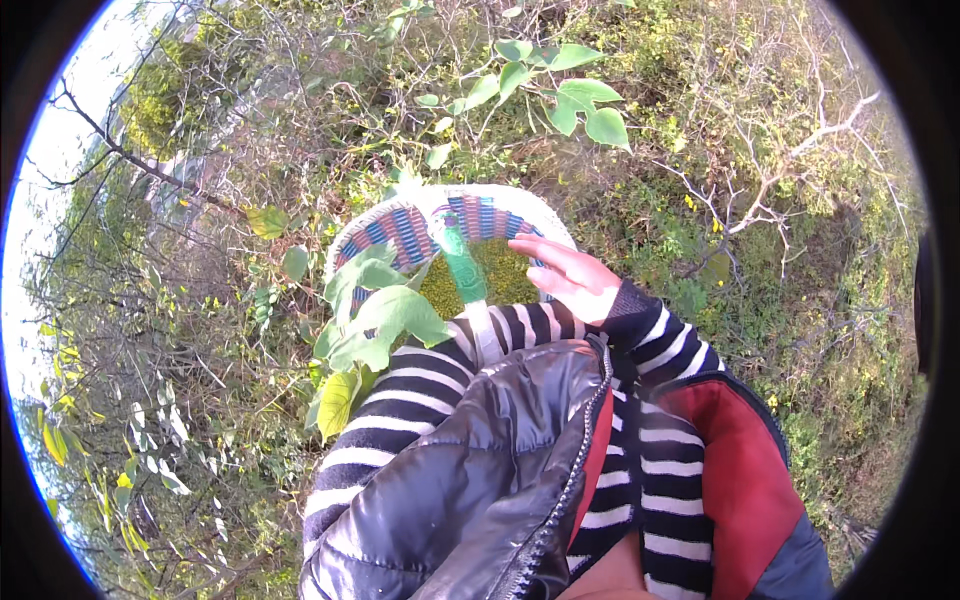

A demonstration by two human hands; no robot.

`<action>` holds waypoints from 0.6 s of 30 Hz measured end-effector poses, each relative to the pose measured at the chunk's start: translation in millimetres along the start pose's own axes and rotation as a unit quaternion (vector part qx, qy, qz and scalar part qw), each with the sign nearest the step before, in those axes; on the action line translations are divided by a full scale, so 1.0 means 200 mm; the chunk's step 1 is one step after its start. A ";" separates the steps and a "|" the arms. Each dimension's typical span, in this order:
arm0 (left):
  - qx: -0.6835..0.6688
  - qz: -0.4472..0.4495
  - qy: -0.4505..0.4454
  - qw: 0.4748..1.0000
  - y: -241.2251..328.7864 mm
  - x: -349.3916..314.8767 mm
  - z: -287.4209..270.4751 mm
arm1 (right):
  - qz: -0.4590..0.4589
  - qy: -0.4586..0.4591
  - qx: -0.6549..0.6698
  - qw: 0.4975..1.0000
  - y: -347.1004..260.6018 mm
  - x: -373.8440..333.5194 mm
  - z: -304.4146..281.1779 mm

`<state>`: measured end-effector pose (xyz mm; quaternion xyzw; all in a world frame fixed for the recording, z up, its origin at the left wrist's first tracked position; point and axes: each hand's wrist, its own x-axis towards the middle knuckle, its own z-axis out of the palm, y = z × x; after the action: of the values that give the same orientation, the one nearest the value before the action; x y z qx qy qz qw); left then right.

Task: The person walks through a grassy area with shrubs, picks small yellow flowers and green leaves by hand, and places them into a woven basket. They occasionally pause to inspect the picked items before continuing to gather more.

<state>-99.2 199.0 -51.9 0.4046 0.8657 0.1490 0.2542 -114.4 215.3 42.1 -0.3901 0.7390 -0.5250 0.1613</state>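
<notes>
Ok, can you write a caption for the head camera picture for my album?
An open right hand at a colourful woven basket with small yellow bits inside, green leaves close by.

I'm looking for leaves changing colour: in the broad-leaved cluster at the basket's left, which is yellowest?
The lowest leaf, beside the striped fabric: it looks yellow, while the larger leaves above are green.
</notes>
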 end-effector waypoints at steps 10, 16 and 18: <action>-0.039 -0.203 0.148 0.967 -0.56 -0.62 -0.40 | 0.238 0.164 0.166 0.943 0.16 0.04 -0.11; -0.043 -0.324 0.210 0.922 -0.90 -1.09 -0.32 | 0.341 0.183 0.242 0.890 0.36 0.10 0.12; -0.049 -0.373 0.234 0.897 -0.96 -1.23 -0.28 | 0.372 0.111 0.206 0.898 0.38 0.18 0.20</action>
<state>-117.0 -116.4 -16.2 -0.0074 0.9793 0.1759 0.1003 -141.9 173.3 -37.0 0.0158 0.7186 -0.6074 0.3384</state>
